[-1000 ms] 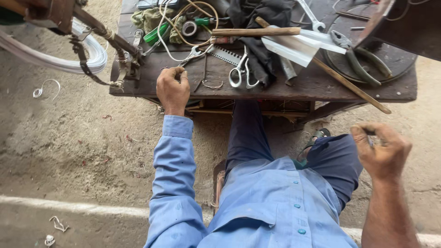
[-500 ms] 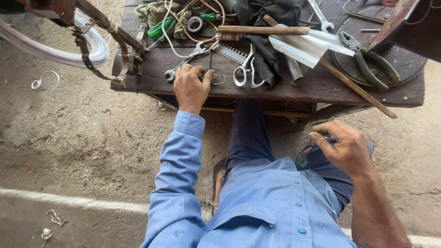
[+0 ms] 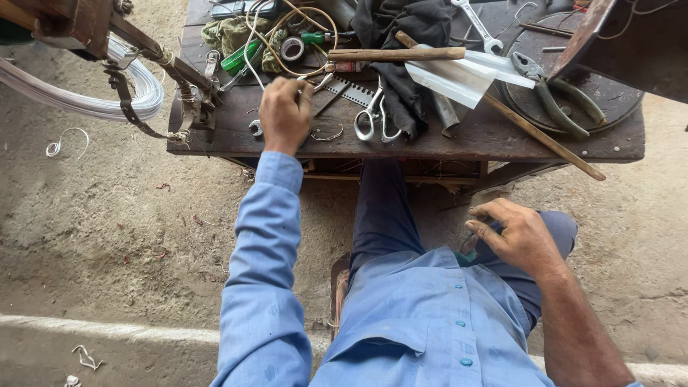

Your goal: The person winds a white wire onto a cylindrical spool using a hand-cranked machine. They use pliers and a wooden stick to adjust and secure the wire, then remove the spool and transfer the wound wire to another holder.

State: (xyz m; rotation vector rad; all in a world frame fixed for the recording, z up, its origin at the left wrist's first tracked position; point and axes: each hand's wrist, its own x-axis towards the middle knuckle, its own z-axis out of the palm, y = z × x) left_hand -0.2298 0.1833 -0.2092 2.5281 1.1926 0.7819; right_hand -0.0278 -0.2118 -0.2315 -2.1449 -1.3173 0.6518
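Reaching further across the dark wooden workbench point(image 3: 459, 140), the left hand point(image 3: 283, 115) now curls its fingers onto a small metal spanner point(image 3: 256, 129) near the front edge, while the right hand point(image 3: 519, 240) has dropped to the lap, fingers loosely bent.

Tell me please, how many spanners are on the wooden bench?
2 that I can see. One spanner lies at the front edge beside the left hand. The other spanner rests at the back on the black cloth. More may be hidden under the clutter.
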